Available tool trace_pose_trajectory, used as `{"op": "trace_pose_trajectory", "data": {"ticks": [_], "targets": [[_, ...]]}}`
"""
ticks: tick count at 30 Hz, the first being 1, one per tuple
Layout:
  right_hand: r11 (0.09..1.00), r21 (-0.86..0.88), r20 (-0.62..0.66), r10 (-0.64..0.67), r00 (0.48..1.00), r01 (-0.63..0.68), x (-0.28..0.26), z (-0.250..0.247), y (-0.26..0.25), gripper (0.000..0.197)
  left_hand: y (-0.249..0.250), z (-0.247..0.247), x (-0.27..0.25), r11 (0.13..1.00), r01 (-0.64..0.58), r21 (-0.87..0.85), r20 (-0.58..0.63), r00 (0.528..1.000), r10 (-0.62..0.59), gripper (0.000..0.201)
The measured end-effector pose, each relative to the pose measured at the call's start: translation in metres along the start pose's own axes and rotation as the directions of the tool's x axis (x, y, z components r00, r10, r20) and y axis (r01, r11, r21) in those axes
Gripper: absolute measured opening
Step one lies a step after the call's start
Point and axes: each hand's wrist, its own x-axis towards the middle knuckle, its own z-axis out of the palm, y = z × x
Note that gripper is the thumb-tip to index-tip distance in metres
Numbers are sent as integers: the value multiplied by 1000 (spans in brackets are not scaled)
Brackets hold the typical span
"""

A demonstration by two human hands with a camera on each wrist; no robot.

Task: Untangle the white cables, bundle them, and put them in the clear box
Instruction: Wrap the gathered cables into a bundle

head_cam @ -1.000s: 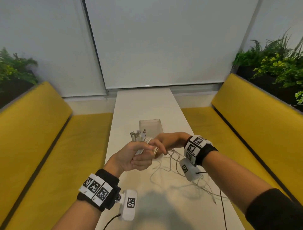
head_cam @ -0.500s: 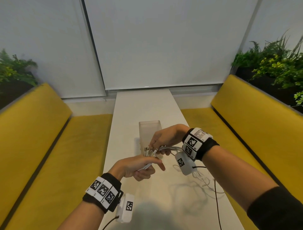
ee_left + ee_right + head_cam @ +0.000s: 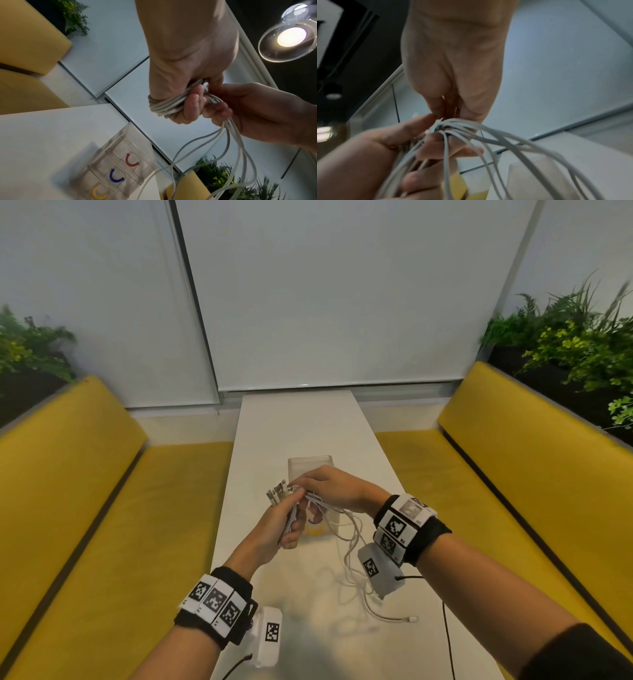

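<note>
Several white cables (image 3: 351,537) are gathered in my left hand (image 3: 291,518), which grips them in a fist above the table, with the connector ends (image 3: 276,493) sticking out past its top. In the left wrist view the cables (image 3: 164,106) wrap in coils round that hand's fingers (image 3: 190,102). My right hand (image 3: 301,486) pinches the strands right beside the left fist; the right wrist view shows the cables (image 3: 505,140) fanning out from that pinch. The loose lengths hang down to the table. The clear box (image 3: 310,460) stands just behind and under both hands.
The narrow white table (image 3: 294,422) runs away from me between two yellow benches (image 3: 85,491). One loose cable end (image 3: 411,618) lies near the table's right edge. Red, blue and yellow U marks (image 3: 116,175) show on the box. Plants stand behind both benches.
Half a second ago the hands were apart, the left low and the right holding the strands higher. Now the left hand has risen and both hands meet again at the bundle.
</note>
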Motion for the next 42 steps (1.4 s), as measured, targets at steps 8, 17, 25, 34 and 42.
{"op": "trace_pose_trajectory", "data": {"ticks": [8, 17, 25, 34, 42], "targets": [[982, 165, -133, -69, 989, 90, -7, 15, 0, 32, 9, 10, 4, 992, -80, -96, -204, 977, 59, 63], [975, 10, -308, -210, 928, 224, -12, 24, 6, 23, 19, 11, 8, 987, -147, -64, -281, 952, 123, 47], [949, 270, -303, -77, 950, 164, -22, 33, -1, 64, 23, 26, 5, 977, -209, 49, -423, 882, 210, 31], [995, 76, -107, -60, 992, 69, -17, 36, 1, 34, 29, 23, 15, 932, -360, 50, -565, 759, 324, 23], [928, 372, 21, -41, 999, 30, -20, 43, 5, 35, 48, 22, 25, 886, -464, 0, -604, 706, 370, 26]]}}
